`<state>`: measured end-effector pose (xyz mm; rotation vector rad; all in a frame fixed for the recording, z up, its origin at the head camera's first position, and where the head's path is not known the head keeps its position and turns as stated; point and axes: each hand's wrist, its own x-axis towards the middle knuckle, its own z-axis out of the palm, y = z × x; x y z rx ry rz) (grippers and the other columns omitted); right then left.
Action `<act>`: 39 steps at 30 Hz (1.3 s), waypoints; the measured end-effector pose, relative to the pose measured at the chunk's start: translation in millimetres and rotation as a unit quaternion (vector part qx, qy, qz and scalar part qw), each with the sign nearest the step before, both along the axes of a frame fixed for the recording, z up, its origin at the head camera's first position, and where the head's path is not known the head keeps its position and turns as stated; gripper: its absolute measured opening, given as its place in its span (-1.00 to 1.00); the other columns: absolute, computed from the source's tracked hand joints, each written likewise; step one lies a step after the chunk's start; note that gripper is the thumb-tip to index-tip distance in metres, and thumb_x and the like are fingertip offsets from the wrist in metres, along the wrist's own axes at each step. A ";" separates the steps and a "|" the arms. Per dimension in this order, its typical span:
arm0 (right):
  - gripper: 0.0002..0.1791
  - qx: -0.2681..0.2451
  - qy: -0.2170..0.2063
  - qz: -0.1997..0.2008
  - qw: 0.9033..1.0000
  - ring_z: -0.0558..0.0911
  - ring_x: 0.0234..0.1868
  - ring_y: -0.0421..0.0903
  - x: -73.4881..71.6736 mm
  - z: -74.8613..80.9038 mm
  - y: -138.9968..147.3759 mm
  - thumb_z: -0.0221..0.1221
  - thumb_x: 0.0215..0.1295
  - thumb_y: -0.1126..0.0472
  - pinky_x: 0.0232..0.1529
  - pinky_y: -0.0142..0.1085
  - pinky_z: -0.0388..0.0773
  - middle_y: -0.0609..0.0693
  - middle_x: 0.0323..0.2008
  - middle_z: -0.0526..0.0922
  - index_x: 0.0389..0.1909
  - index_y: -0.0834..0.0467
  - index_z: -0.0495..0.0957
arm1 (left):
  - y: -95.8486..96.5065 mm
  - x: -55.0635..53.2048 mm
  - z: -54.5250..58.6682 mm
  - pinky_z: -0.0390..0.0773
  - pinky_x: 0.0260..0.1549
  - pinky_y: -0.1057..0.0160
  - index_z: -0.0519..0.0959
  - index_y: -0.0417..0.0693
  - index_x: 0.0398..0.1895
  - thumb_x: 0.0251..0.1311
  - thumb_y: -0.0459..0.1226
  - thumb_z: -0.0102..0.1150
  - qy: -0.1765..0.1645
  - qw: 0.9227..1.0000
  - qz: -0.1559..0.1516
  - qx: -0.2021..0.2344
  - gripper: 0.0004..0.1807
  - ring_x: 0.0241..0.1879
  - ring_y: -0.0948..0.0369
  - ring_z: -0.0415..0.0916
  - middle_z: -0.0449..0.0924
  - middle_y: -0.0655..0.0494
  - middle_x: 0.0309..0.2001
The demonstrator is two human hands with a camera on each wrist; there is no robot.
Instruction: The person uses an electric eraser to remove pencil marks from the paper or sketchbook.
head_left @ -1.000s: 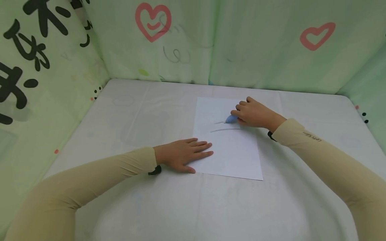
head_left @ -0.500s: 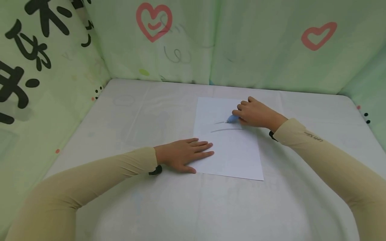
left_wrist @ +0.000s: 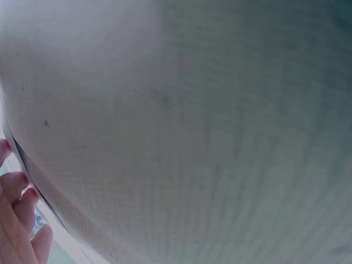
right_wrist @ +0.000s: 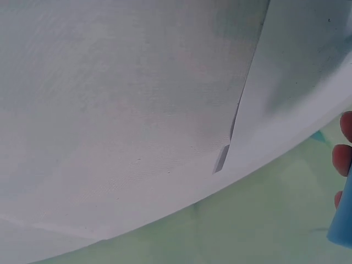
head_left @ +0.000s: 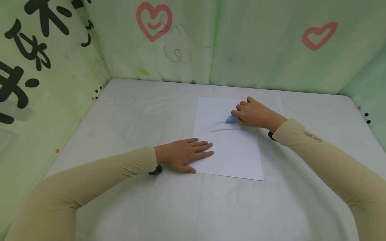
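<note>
A white sheet of paper (head_left: 229, 150) lies on the table with two thin grey lines drawn across its upper half. My right hand (head_left: 256, 114) grips a thick blue pen (head_left: 231, 118), whose body tapers to a narrow tip. That tip is at the right end of the shorter upper line. In the right wrist view, the blunt end of the pen (right_wrist: 342, 220) shows at the right edge beside the fingertips (right_wrist: 341, 159). My left hand (head_left: 184, 154) rests flat with spread fingers over the paper's left edge. Only its fingers (left_wrist: 22, 209) show at the left of the left wrist view.
A white cloth covers the table (head_left: 150, 207). Green fabric (head_left: 256, 50) with red hearts stands along the back edge, and more green fabric with black characters (head_left: 18, 83) hangs on the left. Each wrist carries a small black device (head_left: 155, 170) under a beige sleeve.
My right hand and the pen tip shift slightly right along the upper line, then slightly back left. The left hand and the paper stay in place.
</note>
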<state>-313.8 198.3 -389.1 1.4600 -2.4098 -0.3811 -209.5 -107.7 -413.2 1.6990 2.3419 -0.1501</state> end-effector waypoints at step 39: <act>-0.84 0.019 -0.017 -0.017 1.000 0.48 -0.48 -0.01 2.8 3.0 -6.7 0.22 0.11 0.25 -0.41 -0.18 0.29 0.09 -0.50 0.56 -0.31 0.19 0.47 | -1.1 1.5 1.8 -0.10 0.46 0.06 -0.13 -0.01 0.50 0.33 0.19 -0.26 -0.005 1.000 -0.001 0.000 -0.18 0.51 0.11 -0.21 -0.21 0.00 0.52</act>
